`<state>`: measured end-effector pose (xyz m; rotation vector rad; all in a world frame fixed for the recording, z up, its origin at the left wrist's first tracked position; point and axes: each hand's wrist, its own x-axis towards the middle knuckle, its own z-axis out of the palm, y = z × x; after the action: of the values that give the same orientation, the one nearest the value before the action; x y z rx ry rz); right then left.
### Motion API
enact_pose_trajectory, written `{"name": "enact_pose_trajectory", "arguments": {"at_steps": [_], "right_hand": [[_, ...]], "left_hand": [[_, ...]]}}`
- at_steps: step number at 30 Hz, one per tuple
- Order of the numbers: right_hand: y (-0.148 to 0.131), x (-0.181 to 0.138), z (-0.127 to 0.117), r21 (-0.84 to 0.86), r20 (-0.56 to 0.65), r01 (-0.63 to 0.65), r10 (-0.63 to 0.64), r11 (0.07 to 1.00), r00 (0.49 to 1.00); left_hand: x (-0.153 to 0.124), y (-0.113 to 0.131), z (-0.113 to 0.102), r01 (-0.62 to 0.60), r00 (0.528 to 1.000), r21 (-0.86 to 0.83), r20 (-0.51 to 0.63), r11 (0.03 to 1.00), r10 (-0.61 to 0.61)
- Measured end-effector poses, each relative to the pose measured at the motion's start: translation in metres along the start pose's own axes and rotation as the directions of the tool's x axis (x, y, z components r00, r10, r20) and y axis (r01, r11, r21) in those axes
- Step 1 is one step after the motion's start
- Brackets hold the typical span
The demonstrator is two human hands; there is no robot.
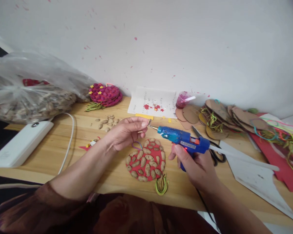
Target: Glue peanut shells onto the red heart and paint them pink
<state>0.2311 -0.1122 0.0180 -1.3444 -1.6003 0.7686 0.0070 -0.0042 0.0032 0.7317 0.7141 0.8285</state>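
Beside the edge of the peanut-covered disc point(146, 161), tabletop point(112, 175) lies open; your left hand point(125, 131) holds a small piece point(149, 122), your right hand point(197, 167) the glue gun point(178, 136).

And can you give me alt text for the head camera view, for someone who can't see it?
A person's right hand aims a blue glue gun at something tiny, too unclear to name, pinched in the left hand. Below, on a wooden table, lies a red disc studded with peanuts, a green tassel at its edge; loose peanuts lie further back.
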Motion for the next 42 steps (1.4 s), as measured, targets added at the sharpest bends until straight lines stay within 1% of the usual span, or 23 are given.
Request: {"name": "enact_pose_trajectory", "arguments": {"at_steps": [2, 5, 8, 10, 12, 14, 16, 18, 20, 22, 23, 32, 34, 38, 42], "right_hand": [[0.005, 0.002, 0.001, 0.046, -0.012, -0.05, 0.051, 0.998, 0.999], [0.016, 0.006, 0.003, 0.162, -0.022, -0.189, 0.195, 0.968, 0.981], [0.026, 0.01, 0.006, 0.239, -0.027, -0.293, 0.308, 0.926, 0.951], [0.029, 0.013, 0.008, 0.24, -0.01, -0.317, 0.329, 0.917, 0.944], [0.029, 0.015, 0.009, 0.271, 0.023, -0.335, 0.342, 0.902, 0.939], [0.027, 0.017, 0.011, 0.303, 0.07, -0.381, 0.378, 0.873, 0.923], [0.025, 0.017, 0.012, 0.328, 0.107, -0.422, 0.411, 0.845, 0.905], [0.023, 0.017, 0.014, 0.339, 0.123, -0.443, 0.428, 0.83, 0.895], [0.022, 0.017, 0.016, 0.341, 0.129, -0.45, 0.433, 0.826, 0.892], [0.023, 0.016, 0.018, 0.348, 0.135, -0.449, 0.43, 0.823, 0.893], [0.023, 0.015, 0.019, 0.353, 0.14, -0.448, 0.427, 0.821, 0.893], [0.027, 0.013, 0.025, 0.336, 0.145, -0.446, 0.423, 0.829, 0.895], [0.027, 0.013, 0.026, 0.344, 0.137, -0.45, 0.43, 0.824, 0.892], [0.026, 0.013, 0.026, 0.352, 0.117, -0.462, 0.451, 0.814, 0.885], [0.025, 0.013, 0.026, 0.35, 0.124, -0.45, 0.435, 0.822, 0.892]], "left_hand": [[-0.001, 0.002, 0.001, -0.029, 1.0, 0.009, -0.004, 1.0, 0.029], [-0.004, 0.004, 0.003, -0.05, 0.999, 0.076, -0.016, 0.996, 0.052], [-0.009, 0.005, 0.005, -0.056, 0.997, 0.246, -0.031, 0.968, 0.066], [-0.012, 0.004, 0.007, -0.068, 0.998, 0.407, 0.022, 0.911, 0.064], [-0.015, 0.003, 0.011, -0.131, 0.991, 0.571, 0.108, 0.81, 0.084], [-0.019, 0.0, 0.016, -0.229, 0.973, 0.71, 0.189, 0.666, 0.134], [-0.023, -0.003, 0.022, -0.292, 0.956, 0.811, 0.231, 0.507, 0.182], [-0.026, -0.008, 0.026, -0.344, 0.936, 0.87, 0.288, 0.354, 0.203], [-0.029, -0.012, 0.028, -0.405, 0.91, 0.887, 0.365, 0.221, 0.198], [-0.03, -0.017, 0.029, -0.444, 0.888, 0.887, 0.416, 0.126, 0.196], [-0.03, -0.018, 0.029, -0.452, 0.882, 0.887, 0.428, 0.095, 0.196], [-0.029, -0.027, 0.028, -0.462, 0.87, 0.886, 0.461, -0.038, 0.174], [-0.029, -0.028, 0.028, -0.45, 0.876, 0.892, 0.451, -0.047, 0.171], [-0.029, -0.029, 0.03, -0.427, 0.889, 0.904, 0.426, -0.032, 0.166], [-0.029, -0.03, 0.03, -0.419, 0.893, 0.907, 0.418, -0.028, 0.165]]}}
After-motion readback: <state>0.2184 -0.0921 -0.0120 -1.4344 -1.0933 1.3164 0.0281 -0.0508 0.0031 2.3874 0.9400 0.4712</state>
